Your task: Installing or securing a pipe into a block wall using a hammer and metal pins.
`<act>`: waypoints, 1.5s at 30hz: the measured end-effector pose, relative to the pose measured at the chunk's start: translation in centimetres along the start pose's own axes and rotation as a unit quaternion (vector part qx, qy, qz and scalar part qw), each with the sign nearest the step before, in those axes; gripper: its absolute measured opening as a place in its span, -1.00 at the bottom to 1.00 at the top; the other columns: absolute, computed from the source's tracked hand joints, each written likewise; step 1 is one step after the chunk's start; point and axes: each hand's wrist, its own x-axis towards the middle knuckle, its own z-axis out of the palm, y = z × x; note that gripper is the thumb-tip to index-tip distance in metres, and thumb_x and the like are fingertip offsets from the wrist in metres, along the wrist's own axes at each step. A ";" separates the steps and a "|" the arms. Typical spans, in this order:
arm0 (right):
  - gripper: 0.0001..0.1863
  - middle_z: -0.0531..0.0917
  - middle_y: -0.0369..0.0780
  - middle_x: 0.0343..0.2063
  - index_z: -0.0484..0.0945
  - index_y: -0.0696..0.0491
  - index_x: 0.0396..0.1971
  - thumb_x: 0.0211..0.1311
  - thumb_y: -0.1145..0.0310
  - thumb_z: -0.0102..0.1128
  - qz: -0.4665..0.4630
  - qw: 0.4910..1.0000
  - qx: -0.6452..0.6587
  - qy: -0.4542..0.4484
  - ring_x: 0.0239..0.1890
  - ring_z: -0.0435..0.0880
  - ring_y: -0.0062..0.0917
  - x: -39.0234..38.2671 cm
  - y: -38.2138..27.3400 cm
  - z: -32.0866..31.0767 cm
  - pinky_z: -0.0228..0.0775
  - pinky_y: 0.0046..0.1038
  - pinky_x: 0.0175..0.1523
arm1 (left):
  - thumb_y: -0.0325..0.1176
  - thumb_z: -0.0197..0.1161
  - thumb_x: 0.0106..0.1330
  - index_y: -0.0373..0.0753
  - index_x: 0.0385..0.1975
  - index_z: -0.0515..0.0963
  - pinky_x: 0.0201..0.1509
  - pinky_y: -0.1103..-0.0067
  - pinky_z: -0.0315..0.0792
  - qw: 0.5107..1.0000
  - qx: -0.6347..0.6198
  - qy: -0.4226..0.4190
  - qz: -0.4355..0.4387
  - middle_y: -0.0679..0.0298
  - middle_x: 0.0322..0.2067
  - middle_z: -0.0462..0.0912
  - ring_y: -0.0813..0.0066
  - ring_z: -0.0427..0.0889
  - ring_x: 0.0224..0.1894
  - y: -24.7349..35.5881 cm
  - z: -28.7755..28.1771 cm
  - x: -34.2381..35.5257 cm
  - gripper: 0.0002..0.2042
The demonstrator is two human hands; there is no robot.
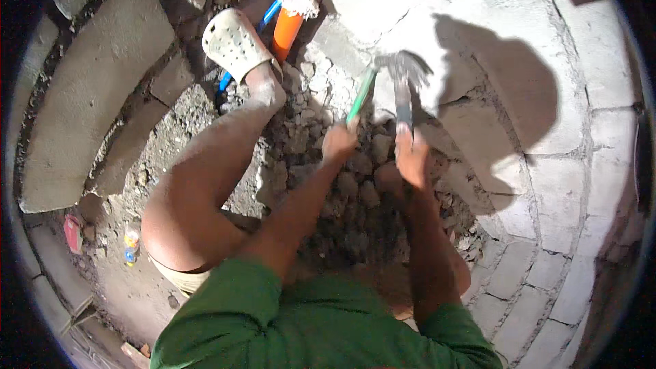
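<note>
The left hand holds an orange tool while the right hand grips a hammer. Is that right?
Not quite: the head view shows that the tool in the left hand is green, not orange. The right hand does grip a hammer.

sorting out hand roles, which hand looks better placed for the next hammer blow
Probably the right hand: it grips the dark-handled, grey metal-headed hammer, while the left hand is occupied holding the slim green rod-shaped tool.
</note>
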 end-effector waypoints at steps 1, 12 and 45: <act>-0.53 0.63 0.02 -0.48 0.59 0.22 -0.26 0.37 0.04 -0.01 -0.207 0.958 -0.151 0.131 -0.37 0.61 -0.04 -0.4 4.7 0.3 0.44 -0.13 -0.12 | 0.13 0.01 0.38 -0.37 -0.34 0.55 -0.23 0.11 0.47 0.999 -0.024 -0.015 -0.024 -0.18 -0.41 0.62 -0.24 0.61 -0.29 -0.5 1.1 -1.3 -0.45; -0.35 0.54 -0.27 -0.60 0.57 0.07 -0.45 0.33 -0.28 -0.11 0.326 0.892 0.249 -0.191 -0.57 0.46 -0.55 -14.5 13.9 3.3 0.33 -0.41 -0.39 | 0.10 0.00 0.44 -0.41 -0.32 0.43 -0.63 0.40 0.19 0.959 -0.274 0.033 -0.072 0.27 -0.71 0.29 0.39 0.27 -0.70 -3.0 -2.4 2.1 -0.46; -0.39 0.62 0.08 -0.07 0.60 0.06 -0.05 0.45 -0.11 -0.33 0.113 0.933 -0.294 -0.171 0.02 0.60 -0.11 -5.7 29.7 -9.0 0.36 -0.09 0.14 | 0.07 0.14 0.37 -0.47 -0.28 0.47 -0.41 0.24 0.35 0.999 -0.032 0.004 0.038 -0.09 -0.58 0.49 0.00 0.42 -0.54 -5.8 -2.4 -1.5 -0.46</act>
